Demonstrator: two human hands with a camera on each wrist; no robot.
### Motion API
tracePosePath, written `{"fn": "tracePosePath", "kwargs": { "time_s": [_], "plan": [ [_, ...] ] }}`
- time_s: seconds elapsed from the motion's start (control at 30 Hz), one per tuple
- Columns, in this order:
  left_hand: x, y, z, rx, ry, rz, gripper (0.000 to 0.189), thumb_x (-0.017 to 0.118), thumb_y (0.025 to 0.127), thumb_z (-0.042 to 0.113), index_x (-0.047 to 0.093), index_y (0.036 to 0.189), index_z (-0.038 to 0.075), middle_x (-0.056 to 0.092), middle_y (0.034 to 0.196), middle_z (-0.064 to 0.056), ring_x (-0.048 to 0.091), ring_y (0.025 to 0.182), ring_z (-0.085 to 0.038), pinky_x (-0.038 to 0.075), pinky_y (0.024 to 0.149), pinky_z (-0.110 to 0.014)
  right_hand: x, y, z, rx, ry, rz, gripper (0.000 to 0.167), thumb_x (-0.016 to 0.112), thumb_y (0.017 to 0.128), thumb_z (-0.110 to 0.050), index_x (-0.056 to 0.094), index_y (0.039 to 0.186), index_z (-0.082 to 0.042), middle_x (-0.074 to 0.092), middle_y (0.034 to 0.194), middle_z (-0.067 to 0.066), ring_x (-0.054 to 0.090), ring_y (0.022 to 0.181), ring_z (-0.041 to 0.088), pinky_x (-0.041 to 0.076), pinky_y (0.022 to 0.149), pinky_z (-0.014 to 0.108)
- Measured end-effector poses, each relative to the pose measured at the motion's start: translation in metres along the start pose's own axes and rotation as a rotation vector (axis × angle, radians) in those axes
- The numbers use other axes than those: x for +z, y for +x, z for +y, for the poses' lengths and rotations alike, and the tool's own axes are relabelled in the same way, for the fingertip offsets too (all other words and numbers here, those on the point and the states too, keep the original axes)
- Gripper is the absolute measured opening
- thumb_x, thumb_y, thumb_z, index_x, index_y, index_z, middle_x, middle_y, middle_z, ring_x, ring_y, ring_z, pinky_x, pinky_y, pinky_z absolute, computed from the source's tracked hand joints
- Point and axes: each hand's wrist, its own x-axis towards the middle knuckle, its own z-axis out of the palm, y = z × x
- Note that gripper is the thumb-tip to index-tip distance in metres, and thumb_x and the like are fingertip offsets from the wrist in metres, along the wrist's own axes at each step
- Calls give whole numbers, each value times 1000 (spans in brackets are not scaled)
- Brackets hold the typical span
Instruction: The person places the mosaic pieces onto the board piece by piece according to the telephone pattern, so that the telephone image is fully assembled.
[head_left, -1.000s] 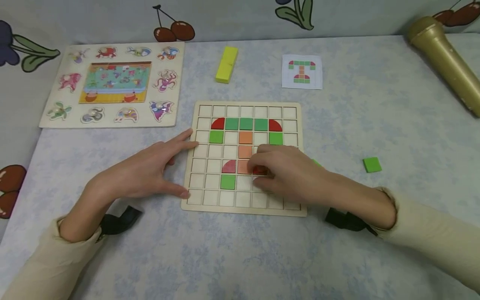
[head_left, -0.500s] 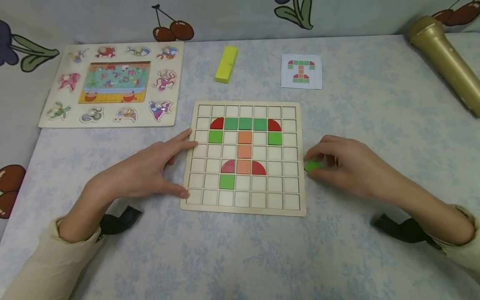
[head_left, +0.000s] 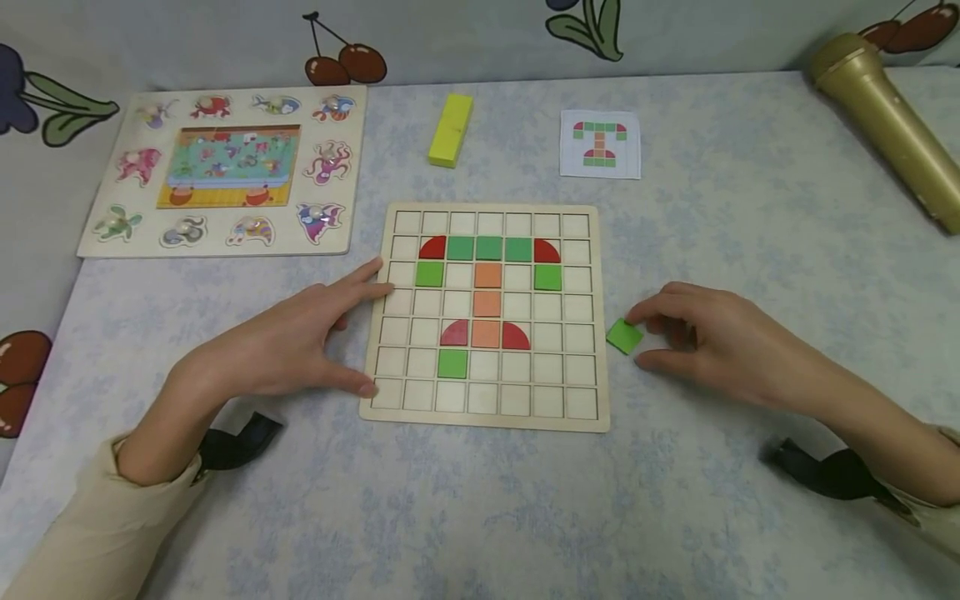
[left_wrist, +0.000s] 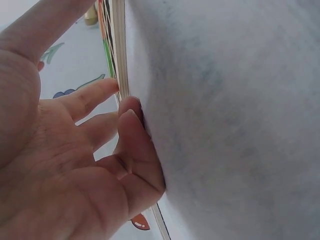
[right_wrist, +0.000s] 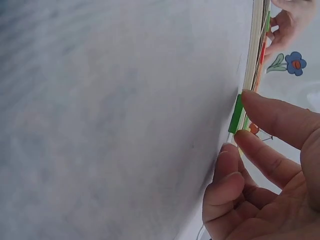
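A square wooden grid board (head_left: 555, 362) lies mid-table, with red quarter-round, orange, dark green and light green tiles set in some cells. My left hand (head_left: 281, 346) has its fingers and thumb spread against the board's left edge; the left wrist view shows fingertips at the edge (left_wrist: 120, 50). Right of the board, a loose light green square tile (head_left: 624, 336) lies on the cloth. My right hand (head_left: 712, 346) is beside it, index fingertip at its upper corner and thumb apart from the index below. In the right wrist view the green tile (right_wrist: 235, 115) shows past thumb and index.
A sea-animal peg puzzle (head_left: 341, 237) lies at the back left. Behind the board are a yellow block (head_left: 450, 131) and a small pattern card (head_left: 600, 169). A gold microphone (head_left: 885, 133) lies at the far right.
My right hand has moved from the board to the loose green tile on the right, uncovering a red quarter-round in the grid. Its thumb has drawn back from the tile. The left hand stays put.
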Motion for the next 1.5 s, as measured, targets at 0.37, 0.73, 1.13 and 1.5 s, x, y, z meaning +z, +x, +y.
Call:
{"fn": "tracePosePath", "kwargs": {
  "time_s": [0.37, 0.73, 1.13, 1.5],
  "plan": [
    [1, 0, -3, -8, 1, 18, 108, 88, 68, 48, 33, 155, 17, 6, 164, 7, 45, 100, -21, 39, 85, -40, 3, 3, -4, -6, -34, 3, 32, 87, 75, -12, 71, 104, -13, 51, 82, -8, 46, 74, 8, 38, 62, 23],
    [1, 1, -4, -5, -1, 5, 109, 87, 69, 51, 31, 156, 17, 5, 164, 6, 45, 103, -22, 39, 88, -41, 3, 3, -4, -13, -47, 11, 32, 82, 77, -2, 74, 107, -8, 59, 92, -9, 49, 77, 7, 43, 64, 23],
    [1, 1, -3, -17, 8, 1, 109, 88, 69, 49, 31, 156, 18, 5, 164, 6, 43, 101, -21, 38, 85, -40, 4, 6, -9, 16, -55, -6, 29, 85, 76, -7, 74, 103, -11, 60, 92, -7, 50, 77, 9, 44, 65, 26],
    [1, 2, -4, -12, 14, -11, 109, 87, 69, 51, 30, 156, 19, 3, 164, 7, 44, 101, -21, 38, 85, -39, 1, 10, -16, -41, 11, 47, 30, 84, 76, -4, 74, 102, -15, 57, 88, -9, 45, 72, 8, 37, 58, 21]
  ]
}}
